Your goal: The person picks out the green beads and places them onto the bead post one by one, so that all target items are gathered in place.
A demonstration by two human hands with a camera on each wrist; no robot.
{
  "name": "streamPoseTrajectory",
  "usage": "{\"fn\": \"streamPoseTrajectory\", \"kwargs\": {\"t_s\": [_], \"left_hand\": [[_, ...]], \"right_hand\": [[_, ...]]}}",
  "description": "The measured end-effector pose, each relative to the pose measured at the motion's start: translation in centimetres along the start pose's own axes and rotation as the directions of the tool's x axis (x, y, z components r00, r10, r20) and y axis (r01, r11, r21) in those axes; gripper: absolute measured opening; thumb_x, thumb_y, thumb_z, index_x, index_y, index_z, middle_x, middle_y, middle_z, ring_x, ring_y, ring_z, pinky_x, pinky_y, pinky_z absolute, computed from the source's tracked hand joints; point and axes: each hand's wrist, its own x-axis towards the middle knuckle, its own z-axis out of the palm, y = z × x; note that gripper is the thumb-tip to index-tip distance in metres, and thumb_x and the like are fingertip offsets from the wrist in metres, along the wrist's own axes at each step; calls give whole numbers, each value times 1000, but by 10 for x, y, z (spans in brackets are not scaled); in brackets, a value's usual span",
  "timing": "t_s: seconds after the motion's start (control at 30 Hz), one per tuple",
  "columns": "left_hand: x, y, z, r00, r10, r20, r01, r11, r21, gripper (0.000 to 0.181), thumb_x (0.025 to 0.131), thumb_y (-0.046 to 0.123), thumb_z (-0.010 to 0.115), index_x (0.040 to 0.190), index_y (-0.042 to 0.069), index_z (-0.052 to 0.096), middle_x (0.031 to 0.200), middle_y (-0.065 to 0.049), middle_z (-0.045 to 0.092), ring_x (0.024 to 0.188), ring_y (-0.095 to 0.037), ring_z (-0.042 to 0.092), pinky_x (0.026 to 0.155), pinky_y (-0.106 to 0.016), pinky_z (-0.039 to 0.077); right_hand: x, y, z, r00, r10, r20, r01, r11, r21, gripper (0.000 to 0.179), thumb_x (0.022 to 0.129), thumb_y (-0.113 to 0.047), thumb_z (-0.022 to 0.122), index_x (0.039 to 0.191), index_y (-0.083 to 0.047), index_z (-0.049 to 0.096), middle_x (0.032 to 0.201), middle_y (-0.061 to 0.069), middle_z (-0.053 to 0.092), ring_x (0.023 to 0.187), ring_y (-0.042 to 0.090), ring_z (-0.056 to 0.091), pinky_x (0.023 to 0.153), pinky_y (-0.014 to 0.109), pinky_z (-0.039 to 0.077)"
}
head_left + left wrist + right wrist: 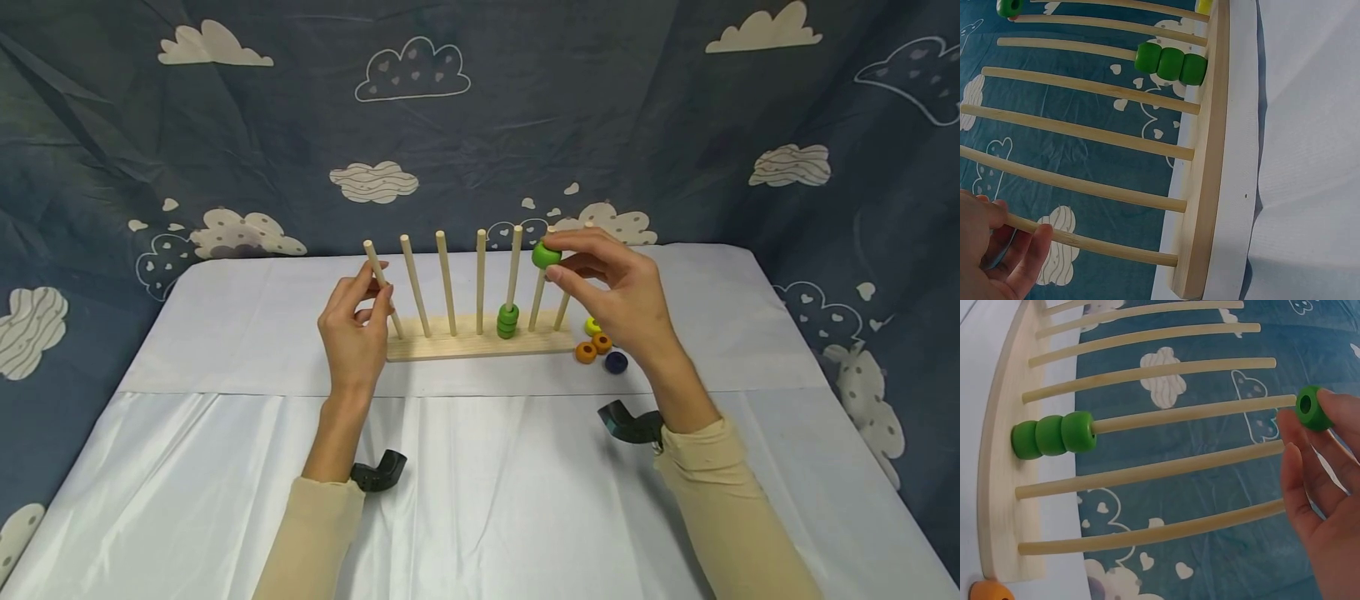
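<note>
A wooden base [457,346] carries a row of several upright pegs. Three green beads [507,322] are stacked at the foot of one peg [1191,414], third from the right. My right hand [618,287] pinches another green bead [547,255] between thumb and fingers, up at peg-top height. In the right wrist view this bead [1314,408] shows its hole and sits right by the tip of the peg with the stack. With thumb and fingers, my left hand [358,329] grips the leftmost peg [1110,248] near its upper part.
Loose beads lie by the base's right end: two orange beads [586,352], a dark blue bead [616,362] and a yellow-green bead [592,326]. White cloth [480,467] covers the table. A dark blue cloud-patterned cloth [525,125] hangs behind it.
</note>
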Motion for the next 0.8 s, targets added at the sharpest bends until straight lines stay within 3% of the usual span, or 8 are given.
{"fn": "streamPoseTrajectory", "kwargs": {"t_s": [0.47,0.8], "left_hand": [[0,0,1,1000,-5,-3,5,1000,-13,40,96,-3,70,136,3,68,108,-21,68,93,-4,66,71,-9,61],[0,0,1,1000,-5,-1,5,1000,-7,41,97,-3,70,137,4,68,110,-21,69,95,-10,68,71,-9,61]], "right_hand": [[8,-7,5,998,-10,-60,9,1000,-17,37,93,-2,75,129,-8,73,128,10,69,101,4,70,94,15,59],[14,-7,10,996,-28,-89,31,999,34,36,95,-2,73,130,-7,72,128,11,68,94,5,74,89,17,62]]}}
